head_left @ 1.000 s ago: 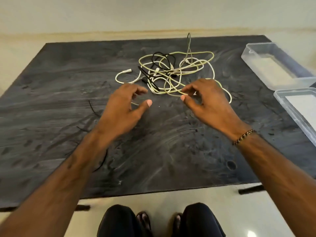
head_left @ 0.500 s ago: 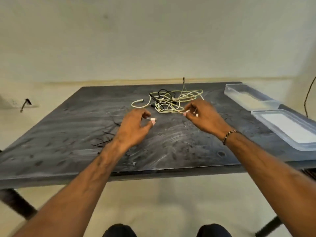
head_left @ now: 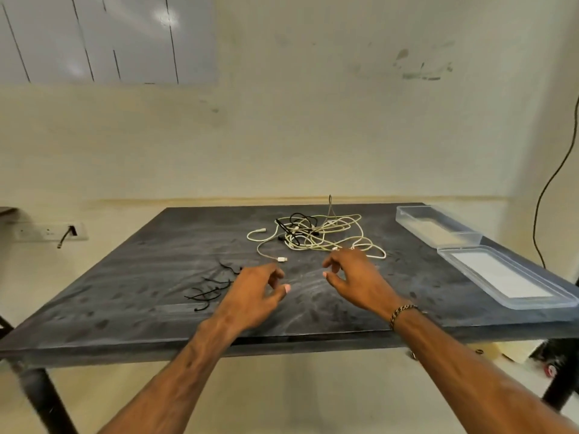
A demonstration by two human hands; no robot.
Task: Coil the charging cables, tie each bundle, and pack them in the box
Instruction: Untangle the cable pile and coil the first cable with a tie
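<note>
Cables (head_left: pixel 316 238) lie tangled mid-table toward the far edge, box (head_left: pixel 437 227) waiting at the right edge; left hand (head_left: pixel 253 292) and right hand (head_left: pixel 354 277) hover loose-fingered, empty, likely poised to pick an end.

On the counter (head_left: pixel 125 292), tangled cables (head_left: pixel 316 236) lie toward the back centre. Ties (head_left: pixel 210 289) lie nearer, to their left. The box (head_left: pixel 435 227) sits at right, its lid (head_left: pixel 504 280) in front of it.

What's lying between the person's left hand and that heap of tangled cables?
In the head view, between the left hand and the cable tangle lies one white connector end on bare dark tabletop.
</note>
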